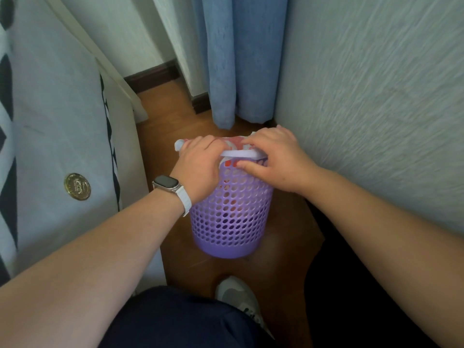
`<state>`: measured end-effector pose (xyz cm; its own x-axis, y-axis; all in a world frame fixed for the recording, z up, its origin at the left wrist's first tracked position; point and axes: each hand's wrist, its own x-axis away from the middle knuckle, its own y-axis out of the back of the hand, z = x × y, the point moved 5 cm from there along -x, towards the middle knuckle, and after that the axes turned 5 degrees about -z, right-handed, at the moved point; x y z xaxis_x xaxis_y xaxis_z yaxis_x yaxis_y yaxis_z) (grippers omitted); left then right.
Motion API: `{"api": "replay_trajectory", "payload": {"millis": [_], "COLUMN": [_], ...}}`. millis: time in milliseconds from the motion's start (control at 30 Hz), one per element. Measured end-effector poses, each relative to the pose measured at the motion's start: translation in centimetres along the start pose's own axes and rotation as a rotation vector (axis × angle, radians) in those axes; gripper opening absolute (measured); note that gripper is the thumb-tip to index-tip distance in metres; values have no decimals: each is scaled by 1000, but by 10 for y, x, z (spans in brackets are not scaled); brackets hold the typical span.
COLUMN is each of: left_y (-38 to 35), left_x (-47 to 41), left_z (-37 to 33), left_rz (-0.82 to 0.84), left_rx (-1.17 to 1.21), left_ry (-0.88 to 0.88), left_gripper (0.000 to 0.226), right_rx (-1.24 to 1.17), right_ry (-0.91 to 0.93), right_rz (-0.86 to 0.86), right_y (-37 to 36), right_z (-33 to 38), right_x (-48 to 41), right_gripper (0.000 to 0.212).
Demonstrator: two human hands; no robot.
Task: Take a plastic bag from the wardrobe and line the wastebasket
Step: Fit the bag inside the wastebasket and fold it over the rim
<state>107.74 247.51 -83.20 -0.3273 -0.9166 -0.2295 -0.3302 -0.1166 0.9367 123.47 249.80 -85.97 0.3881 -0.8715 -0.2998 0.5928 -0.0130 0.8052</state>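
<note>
A purple perforated wastebasket (232, 217) stands on the wooden floor between a bed and a wall. A white plastic bag (236, 144) with red print lies in its mouth, its edge folded over the near rim. My left hand (198, 167), with a watch on the wrist, grips the bag's edge at the left side of the rim. My right hand (273, 156) pinches the bag at the right side of the rim, thumb pressing on the outside wall. Most of the bag is hidden by my hands.
A bed with a grey and black-patterned cover (57, 136) runs along the left. A textured wall (376, 101) closes the right side. A blue curtain (241, 59) hangs behind the basket. My shoe (238, 297) is on the floor just in front of it.
</note>
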Motion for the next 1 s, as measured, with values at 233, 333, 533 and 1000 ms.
{"api": "replay_trajectory", "payload": {"millis": [233,333,533,1000], "left_y": [2,4,8,2], "left_x": [1,1,1,-10], "left_z": [10,15,17,2], "left_rz": [19,2,-20,-8], "left_rx": [-9,-24,15,6], "left_ry": [123,139,113,34], "left_gripper": [17,19,28,15], "right_rx": [-119,-108,-18,122], "right_ry": [-30,-37,2,136], "right_rz": [70,29,-15,-211], "right_y": [1,3,-3,-8], "right_z": [-15,-16,-12,13], "right_x": [1,0,-2,6], "right_gripper": [36,31,37,20]}}
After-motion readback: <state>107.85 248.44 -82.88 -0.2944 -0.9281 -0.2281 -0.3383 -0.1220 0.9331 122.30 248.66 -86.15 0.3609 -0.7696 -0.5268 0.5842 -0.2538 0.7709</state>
